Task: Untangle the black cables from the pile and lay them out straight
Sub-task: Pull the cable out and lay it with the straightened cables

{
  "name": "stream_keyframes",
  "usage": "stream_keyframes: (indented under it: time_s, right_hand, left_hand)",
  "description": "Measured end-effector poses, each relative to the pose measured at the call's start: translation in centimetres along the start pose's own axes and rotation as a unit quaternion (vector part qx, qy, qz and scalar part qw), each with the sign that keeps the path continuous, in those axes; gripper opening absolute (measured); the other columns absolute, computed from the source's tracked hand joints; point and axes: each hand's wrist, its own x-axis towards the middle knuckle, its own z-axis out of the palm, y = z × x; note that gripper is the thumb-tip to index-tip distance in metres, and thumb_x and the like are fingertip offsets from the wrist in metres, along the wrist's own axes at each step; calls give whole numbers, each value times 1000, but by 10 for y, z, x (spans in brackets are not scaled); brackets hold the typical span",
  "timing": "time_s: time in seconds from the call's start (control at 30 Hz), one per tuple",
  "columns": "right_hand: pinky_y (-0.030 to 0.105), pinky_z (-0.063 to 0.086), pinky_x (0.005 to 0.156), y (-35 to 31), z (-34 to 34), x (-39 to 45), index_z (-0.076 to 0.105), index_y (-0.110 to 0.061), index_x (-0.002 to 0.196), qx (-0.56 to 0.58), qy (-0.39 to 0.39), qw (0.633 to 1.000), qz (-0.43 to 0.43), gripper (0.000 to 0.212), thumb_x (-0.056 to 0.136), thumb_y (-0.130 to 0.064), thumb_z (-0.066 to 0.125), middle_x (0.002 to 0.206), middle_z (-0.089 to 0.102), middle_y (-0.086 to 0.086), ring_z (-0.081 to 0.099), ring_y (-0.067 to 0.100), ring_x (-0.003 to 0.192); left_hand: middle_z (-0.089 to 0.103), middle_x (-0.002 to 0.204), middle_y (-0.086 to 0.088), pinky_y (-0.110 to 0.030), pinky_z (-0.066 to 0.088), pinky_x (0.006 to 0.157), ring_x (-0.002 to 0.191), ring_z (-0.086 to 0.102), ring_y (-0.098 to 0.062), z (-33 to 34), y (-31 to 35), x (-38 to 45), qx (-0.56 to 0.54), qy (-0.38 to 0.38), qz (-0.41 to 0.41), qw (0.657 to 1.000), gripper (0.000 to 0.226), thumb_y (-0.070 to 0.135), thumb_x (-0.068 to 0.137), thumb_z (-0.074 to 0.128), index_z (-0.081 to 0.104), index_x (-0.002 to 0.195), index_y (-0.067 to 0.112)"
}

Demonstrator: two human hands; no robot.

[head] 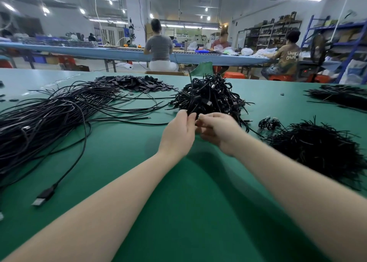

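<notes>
A tangled pile of coiled black cables [210, 95] sits on the green table [178, 192] just beyond both hands. My left hand [177, 134] pinches a black cable at the pile's near edge between thumb and fingers. My right hand [218, 130] is close beside it, fingers curled round the same bundled cable; how much it holds is hidden behind the fingers. A long spread of straightened black cables [45, 118] lies to the left, with a USB plug [42, 197] at the near end.
A heap of short black ties [317, 148] lies at the right, another black bundle [341, 97] at the far right, and flat black pieces [135, 83] at the back. A small coiled cable [269, 122] lies right of the pile. Other people sit at a blue bench behind.
</notes>
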Motion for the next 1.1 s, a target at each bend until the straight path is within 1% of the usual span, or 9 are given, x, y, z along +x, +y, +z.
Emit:
stream_keyframes:
  time_s: [0.1, 0.2, 0.23, 0.33, 0.47, 0.6, 0.73, 0.87, 1.1]
  right_hand:
    - [20, 49, 53, 22, 18, -1, 57, -11, 82, 49, 48, 997, -35, 13, 94, -14, 60, 73, 65, 2, 58, 11, 58]
    - [22, 46, 56, 27, 20, -3, 56, -8, 82, 81, 59, 994, -49, 12, 94, -9, 58, 73, 63, 7, 55, 12, 56]
    - [22, 46, 56, 27, 18, -4, 56, -7, 83, 91, 57, 993, -49, 12, 94, -9, 58, 73, 63, 7, 55, 12, 57]
    - [23, 46, 58, 26, 15, -5, 57, -5, 87, 116, 41, 992, -37, 8, 93, -10, 60, 73, 63, 9, 54, 16, 61]
    - [20, 50, 57, 24, 14, -5, 63, -2, 88, 109, 8, 993, -34, 19, 89, -21, 67, 65, 60, 5, 51, 14, 56]
    - [21, 53, 64, 24, 10, -5, 70, -2, 88, 99, -4, 995, -27, 17, 85, -18, 70, 72, 68, 6, 58, 17, 68]
    - [18, 53, 63, 22, 3, -7, 71, -5, 85, 103, -38, 994, -17, 10, 87, -14, 68, 69, 68, 3, 59, 9, 62]
    - [19, 52, 60, 20, 0, -8, 71, -6, 88, 89, -34, 995, -18, 9, 89, -14, 66, 68, 63, 3, 60, 7, 58]
    - [19, 50, 58, 22, -3, -6, 74, -12, 83, 49, -41, 997, -31, 12, 89, -19, 67, 74, 70, 0, 62, 8, 62]
  left_hand:
    - [49, 76, 5, -34, 30, 65, 78, 47, -25, 3, -6, 3, -32, -4, -67, 997, 28, 34, 103, 34, 40, 81, 18]
    - [52, 92, 3, -29, 31, 71, 87, 48, -19, 5, -9, 4, -56, -26, -92, 994, 25, 33, 102, 36, 45, 111, 12]
    - [52, 95, 3, -28, 32, 74, 89, 48, -19, 5, -10, 4, -63, -33, -92, 993, 25, 33, 102, 36, 43, 114, 12]
    - [53, 91, 3, -29, 33, 73, 85, 50, -18, 6, -11, 5, -81, -45, -86, 992, 17, 32, 103, 36, 40, 108, 16]
    - [50, 75, 12, -27, 32, 64, 68, 48, -1, 4, -15, 5, -110, -57, -70, 990, 12, 29, 103, 37, 40, 93, 22]
    - [51, 74, 12, -13, 37, 61, 63, 48, 7, 3, -14, 5, -133, -66, -58, 987, 19, 28, 103, 37, 38, 84, 27]
    - [50, 77, 6, -32, 39, 71, 71, 45, -10, 4, -14, 4, -148, -87, -56, 984, 16, 29, 103, 37, 38, 91, 19]
    - [53, 82, -4, -41, 44, 77, 76, 47, -16, 2, -12, 5, -161, -98, -45, 981, 17, 28, 103, 38, 39, 95, 13]
    - [58, 87, 1, -33, 44, 85, 85, 54, -13, -4, -10, 4, -189, -127, -51, 973, 14, 21, 102, 40, 41, 88, 24]
